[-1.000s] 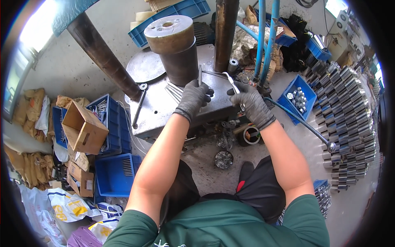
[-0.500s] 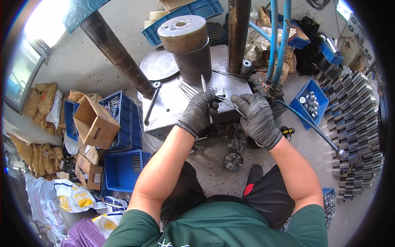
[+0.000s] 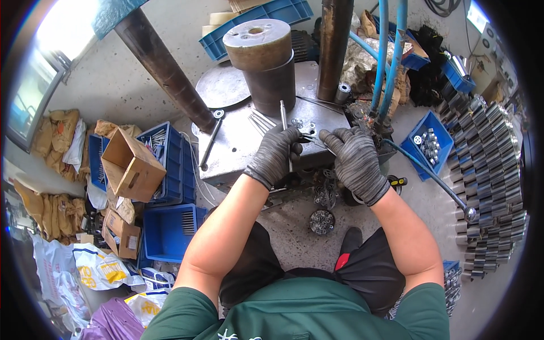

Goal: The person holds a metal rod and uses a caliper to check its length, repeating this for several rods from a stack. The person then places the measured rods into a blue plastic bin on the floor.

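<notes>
Both my hands wear dark grey gloves and meet over the front edge of a metal machine table (image 3: 226, 161). My left hand (image 3: 274, 154) is closed around a slim steel rod (image 3: 284, 116), which stands nearly upright out of the fist. From the closed fingers of my right hand (image 3: 357, 164) a thin metal tool (image 3: 315, 139), resembling pliers, points left toward the rod. My fingers hide where tool and rod meet. Several more rods (image 3: 260, 121) lie on the table just beyond my left hand, and small metal rings (image 3: 303, 123) lie beyond the tool.
A thick steel cylinder (image 3: 265, 85) stands on the table between two dark columns (image 3: 331, 51). A long wrench-like bar (image 3: 212, 139) lies at the left. Blue bins (image 3: 164, 233) and a cardboard box (image 3: 131, 170) are at left; stacked metal tubes (image 3: 487, 181) and a ball-ended lever (image 3: 430, 177) at right.
The view has shifted slightly, so the table and cylinder sit a little farther right. My hands keep nearly the same pose, with the rod and tool still in them.
</notes>
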Demonstrator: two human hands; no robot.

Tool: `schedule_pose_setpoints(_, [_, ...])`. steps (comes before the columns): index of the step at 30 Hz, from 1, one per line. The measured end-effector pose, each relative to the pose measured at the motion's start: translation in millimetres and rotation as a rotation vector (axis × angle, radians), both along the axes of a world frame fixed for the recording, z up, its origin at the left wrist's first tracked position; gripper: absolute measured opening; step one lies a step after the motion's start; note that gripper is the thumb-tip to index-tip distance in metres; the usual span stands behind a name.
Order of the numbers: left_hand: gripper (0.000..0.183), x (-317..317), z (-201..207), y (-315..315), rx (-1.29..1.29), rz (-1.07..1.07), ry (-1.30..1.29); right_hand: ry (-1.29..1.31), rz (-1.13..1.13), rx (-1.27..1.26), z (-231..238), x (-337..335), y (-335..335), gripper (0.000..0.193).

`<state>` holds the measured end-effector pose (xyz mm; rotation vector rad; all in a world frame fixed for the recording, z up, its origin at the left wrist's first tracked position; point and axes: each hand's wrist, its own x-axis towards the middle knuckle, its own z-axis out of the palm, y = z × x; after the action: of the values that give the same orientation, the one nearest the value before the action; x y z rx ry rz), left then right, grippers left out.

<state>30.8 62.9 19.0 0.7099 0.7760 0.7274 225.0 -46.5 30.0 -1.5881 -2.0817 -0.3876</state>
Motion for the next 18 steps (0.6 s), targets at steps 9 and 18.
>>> schedule_pose_setpoints(9, [0.032, -16, -1, -11, 0.547, -0.113, 0.278, 0.772, -0.120, -0.367, -4, 14, -1, 0.050])
schedule_pose_setpoints(18, [0.038, -30, -5, -11, 0.786, -0.074, 0.454, 0.831, -0.085, -0.473, 13, 16, -5, 0.053])
